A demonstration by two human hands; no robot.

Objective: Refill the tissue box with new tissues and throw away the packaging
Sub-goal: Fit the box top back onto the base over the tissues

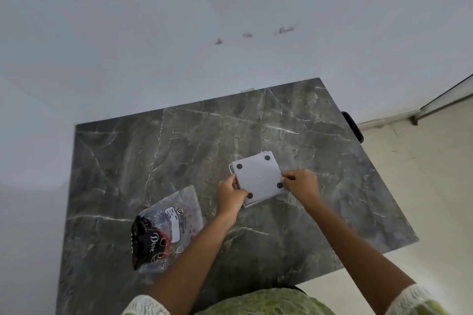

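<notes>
A square white tissue box (258,176) lies upside down on the dark marble table (179,151), its flat base panel with round black feet facing up. My left hand (230,195) grips the box's near left edge. My right hand (299,185) pinches the base panel at its right edge. The panel sits slightly askew on the box beneath it. To the left lies a clear plastic tissue package (166,227) with a black and red printed end, flat on the table and apart from both hands. Whether tissues are inside the box is hidden.
A white wall stands right behind the table. A dark object (353,126) sticks out past the table's right edge. Cream floor lies to the right, with a door frame (445,94) at the far right.
</notes>
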